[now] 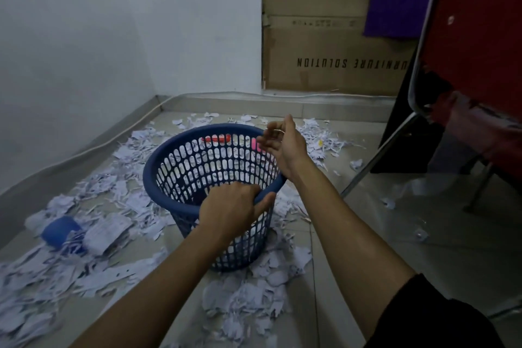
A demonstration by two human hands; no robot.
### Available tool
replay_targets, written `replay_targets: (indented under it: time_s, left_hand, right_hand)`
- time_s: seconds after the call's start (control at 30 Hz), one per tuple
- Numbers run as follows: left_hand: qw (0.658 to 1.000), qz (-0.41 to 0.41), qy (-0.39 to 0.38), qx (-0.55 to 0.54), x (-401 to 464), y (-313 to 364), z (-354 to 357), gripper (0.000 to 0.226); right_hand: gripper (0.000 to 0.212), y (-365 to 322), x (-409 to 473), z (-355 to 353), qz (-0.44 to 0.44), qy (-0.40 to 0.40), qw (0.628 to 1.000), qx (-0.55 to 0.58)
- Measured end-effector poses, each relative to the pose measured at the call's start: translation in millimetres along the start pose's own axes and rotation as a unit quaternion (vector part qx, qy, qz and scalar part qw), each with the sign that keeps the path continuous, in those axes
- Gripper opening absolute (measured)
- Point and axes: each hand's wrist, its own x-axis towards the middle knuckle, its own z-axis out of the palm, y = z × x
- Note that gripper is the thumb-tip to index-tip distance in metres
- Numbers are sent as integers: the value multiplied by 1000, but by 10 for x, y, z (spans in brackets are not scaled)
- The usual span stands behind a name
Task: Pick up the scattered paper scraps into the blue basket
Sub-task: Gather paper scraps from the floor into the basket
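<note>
On the floor, left hand (230, 203) grips the tilted basket (169, 158) rim, right hand (282, 144) hangs loose and empty; it could tip, spilling scraps (118, 229)

The basket (175, 175) stands on the floor (353, 234) near the middle of the view, tilted toward the person, with paper scraps (121, 206) lying all around it and some inside it. The left hand (230, 206) grips the near rim. The right hand (282, 144) hangs over the right side of the rim, its forearm touching the rim's edge. Left of the basket, a cup-shaped container (60, 230) lies among the scraps, beside a larger torn sheet (108, 230). Behind the basket, more scraps reach the wall (113, 37). A cardboard box (324, 59) stands against the back, right of the wall. A chair (466, 79) stands at the right, its legs on the floor.
</note>
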Motion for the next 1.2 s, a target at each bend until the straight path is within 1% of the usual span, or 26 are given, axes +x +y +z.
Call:
replay_targets:
  time_s: [0.1,0.17,0.23,0.3,0.37,0.4,0.47,0.53,0.63,0.67,0.73,0.83,0.93,1.0,1.07,1.13,1.2]
  left_hand:
    - [1000,-16,10,-4,62,96,-3,53]
    - [1000,-29,10,-2,152,229,7,49]
    - [999,-37,1,-2,253,345,50,46]
    - [999,-39,0,4,323,403,98,48]
    - [999,-37,8,7,353,409,144,51]
    - [999,-36,9,5,354,402,153,51]
    - [999,-31,11,1,360,387,155,47]
    - [1000,-24,14,0,351,365,153,47]
    - [999,-21,23,6,334,349,156,48]
    - [999,-21,24,7,329,347,159,48]
    - [999,-20,26,9,325,342,161,47]
    - [999,-15,40,17,322,322,176,46]
    - [998,-3,49,27,317,309,200,45]
    - [998,1,50,29,319,311,190,44]
    - [998,-4,47,31,322,318,179,45]
    - [998,-10,44,36,327,329,175,45]
    - [998,-18,41,38,326,332,174,46]
  right_hand:
    - [51,-10,-101,-361,-40,70,997,-17]
    - [47,94,-170,-706,-52,151,987,-24]
    - [42,308,-230,-1073,-48,241,968,-42]
    - [34,643,-290,-1468,-29,311,941,-133]
    - [27,995,-398,-1870,12,341,899,-273]
    - [29,1148,-468,-2068,38,349,873,-338]
    - [44,1373,-600,-2397,96,365,823,-425]
    - [58,1513,-681,-2621,124,386,791,-458]
    - [71,1627,-691,-2839,119,423,755,-487]
    - [74,1650,-671,-2895,129,433,744,-492]
    - [81,1700,-612,-3001,156,442,734,-491]
    - [85,1824,-472,-3129,163,420,727,-518]
    - [81,1930,-297,-3181,137,387,721,-558]
    - [72,1971,-192,-3215,104,380,704,-591]
    - [58,2023,-134,-3259,65,370,662,-648]
    - [42,2091,-109,-3312,43,361,605,-709]
    - [38,2118,-115,-3344,44,353,559,-748]
